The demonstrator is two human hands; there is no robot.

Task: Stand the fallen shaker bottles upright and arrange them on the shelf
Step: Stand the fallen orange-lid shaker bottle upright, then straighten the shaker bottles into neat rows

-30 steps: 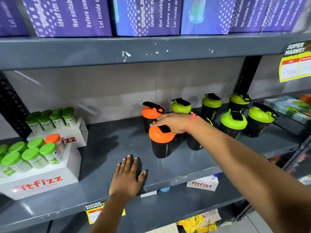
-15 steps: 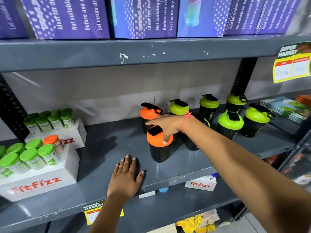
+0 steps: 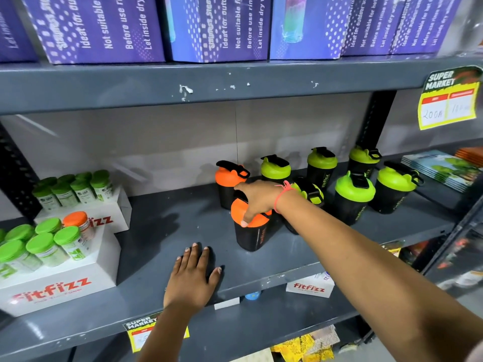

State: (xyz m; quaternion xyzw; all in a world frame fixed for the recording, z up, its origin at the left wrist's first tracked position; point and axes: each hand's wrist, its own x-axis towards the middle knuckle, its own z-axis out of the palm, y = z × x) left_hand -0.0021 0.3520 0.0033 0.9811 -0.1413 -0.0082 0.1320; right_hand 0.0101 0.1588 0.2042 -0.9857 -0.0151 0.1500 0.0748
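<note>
Black shaker bottles stand on the grey middle shelf [image 3: 167, 231]. My right hand [image 3: 257, 198] grips the orange lid of the front orange-lidded shaker [image 3: 252, 235], which stands upright near the shelf's middle. A second orange-lidded shaker [image 3: 228, 184] stands just behind it. Several green-lidded shakers stand to the right, among them one at the back [image 3: 275, 169], one in front [image 3: 352, 197] and one at the far right [image 3: 394, 190]. Another green-lidded shaker [image 3: 309, 194] is partly hidden behind my right wrist. My left hand [image 3: 192, 278] lies flat, palm down, on the shelf's front edge.
Two white Fitfizz boxes [image 3: 60, 280] topped with small green-capped jars fill the shelf's left end. Purple cartons [image 3: 217, 27] line the shelf above. Magazines [image 3: 441, 169] lie at the far right. A yellow price tag [image 3: 449, 103] hangs from the upper shelf edge.
My right hand's grip has shifted further down over the front orange lid, thumb now on its near side. The left hand has stayed flat on the shelf.
</note>
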